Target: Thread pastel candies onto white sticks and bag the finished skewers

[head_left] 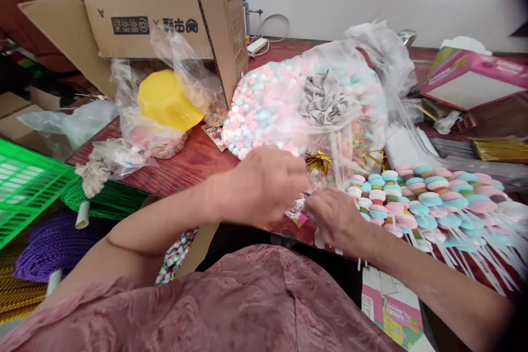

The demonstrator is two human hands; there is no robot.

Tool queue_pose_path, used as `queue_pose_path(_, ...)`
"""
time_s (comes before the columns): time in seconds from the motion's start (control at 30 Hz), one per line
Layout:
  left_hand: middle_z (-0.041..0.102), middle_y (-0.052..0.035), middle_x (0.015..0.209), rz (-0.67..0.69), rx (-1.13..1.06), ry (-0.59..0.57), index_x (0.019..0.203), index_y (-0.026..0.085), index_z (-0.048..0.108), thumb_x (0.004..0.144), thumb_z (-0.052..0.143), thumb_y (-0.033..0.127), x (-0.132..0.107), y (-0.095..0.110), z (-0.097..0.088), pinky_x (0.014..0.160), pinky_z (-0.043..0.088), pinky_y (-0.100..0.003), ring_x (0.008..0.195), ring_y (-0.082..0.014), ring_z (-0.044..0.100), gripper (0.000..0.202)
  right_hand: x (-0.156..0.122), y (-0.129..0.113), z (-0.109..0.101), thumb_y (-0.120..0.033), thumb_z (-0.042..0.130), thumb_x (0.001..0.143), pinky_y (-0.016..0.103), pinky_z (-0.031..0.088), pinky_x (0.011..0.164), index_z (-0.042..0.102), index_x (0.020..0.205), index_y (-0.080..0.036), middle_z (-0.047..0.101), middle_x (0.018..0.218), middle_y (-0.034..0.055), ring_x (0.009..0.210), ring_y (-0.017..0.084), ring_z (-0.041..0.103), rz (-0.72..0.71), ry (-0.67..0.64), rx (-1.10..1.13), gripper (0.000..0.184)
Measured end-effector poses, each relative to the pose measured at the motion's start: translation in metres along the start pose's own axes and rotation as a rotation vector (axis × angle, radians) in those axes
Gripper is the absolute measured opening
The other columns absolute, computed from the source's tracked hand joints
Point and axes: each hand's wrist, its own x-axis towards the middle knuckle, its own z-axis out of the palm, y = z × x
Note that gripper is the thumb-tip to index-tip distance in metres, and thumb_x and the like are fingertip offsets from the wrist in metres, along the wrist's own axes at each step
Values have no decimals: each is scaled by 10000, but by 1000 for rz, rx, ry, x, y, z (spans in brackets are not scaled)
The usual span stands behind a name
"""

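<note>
My left hand [264, 184] and my right hand [336, 217] meet at the table's near edge, both with fingers pinched together around a small colourful wrapped piece [297, 210] between them. Just behind them lies a big clear bag of pink, white and blue marshmallow sweets [268, 107]. To the right of my right hand lies a row of finished candy skewers on white sticks [433, 203], stacked discs in pink, blue and white.
An open cardboard box [165, 22] stands at the back left, with a yellow bowl [167, 100] inside a plastic bag in front of it. A green crate [25, 187] and purple and green cord bundles [53, 242] sit at the left. A pink box [474, 77] is far right.
</note>
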Motion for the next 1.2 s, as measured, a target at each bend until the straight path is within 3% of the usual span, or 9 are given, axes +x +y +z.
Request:
queue_pose_path(0.07,601,-65,661,121,96,-47,563,210,623,730,659,161,-9,0,22,666,420,-302,734,-192,561,178,8,9,-2,-101,399,891,283,328,552,493,748,-209,509,607,-5,549,145,439,182,51,118,202)
queue_pose_path(0.17,582,-39,642,112,106,-158,617,182,628,756,630,176,-9,-38,52,638,418,-291,642,-154,508,140,20,1,-8,-168,448,939,249,339,544,489,736,-207,485,612,-29,547,118,441,409,155,362,211)
queue_pose_path(0.3,582,-15,643,-94,-299,123,847,126,713,885,567,476,3,-82,57,616,453,-252,629,-132,543,381,23,-27,1,-183,468,934,239,376,561,516,733,-203,517,641,-23,582,120,478,489,119,648,207)
queue_pose_path(0.5,640,-107,1211,154,-199,396,1135,222,705,776,740,521,0,-67,44,1083,386,-417,1188,-253,541,470,16,-15,19,-163,486,900,257,358,556,504,703,-199,515,606,-21,554,128,468,471,108,550,201)
queue_pose_path(0.63,461,-96,1457,35,-437,625,1420,300,460,784,725,545,-12,-73,54,1107,359,-405,1316,-244,451,731,21,-12,7,-115,476,921,258,366,585,522,802,-201,503,656,-23,589,127,475,399,297,358,154)
queue_pose_path(0.7,573,-94,1308,-72,-656,498,1379,280,491,729,776,541,-22,-77,62,947,474,-336,1100,-206,593,756,24,-17,7,-67,467,892,280,379,615,529,850,-201,535,693,1,626,147,496,271,408,230,154)
queue_pose_path(0.83,647,-30,756,-257,-847,-20,1072,147,646,815,716,457,-42,-73,74,678,498,-270,634,-128,605,409,24,-24,24,-47,461,856,303,367,618,531,806,-199,560,677,20,626,165,495,225,512,141,175)
queue_pose_path(1.03,678,-50,874,-34,-67,411,1026,154,684,862,644,229,-55,-80,70,769,469,-282,798,-154,601,185,25,-33,38,-303,629,788,235,270,474,543,687,-199,446,540,-52,478,96,359,856,307,1122,169)
queue_pose_path(1.2,691,-79,889,123,333,393,919,163,679,867,478,90,-84,-87,54,792,473,-298,849,-169,601,220,31,-68,54,-370,725,619,225,245,442,513,604,-199,466,503,-60,400,49,280,1106,-77,1780,273)
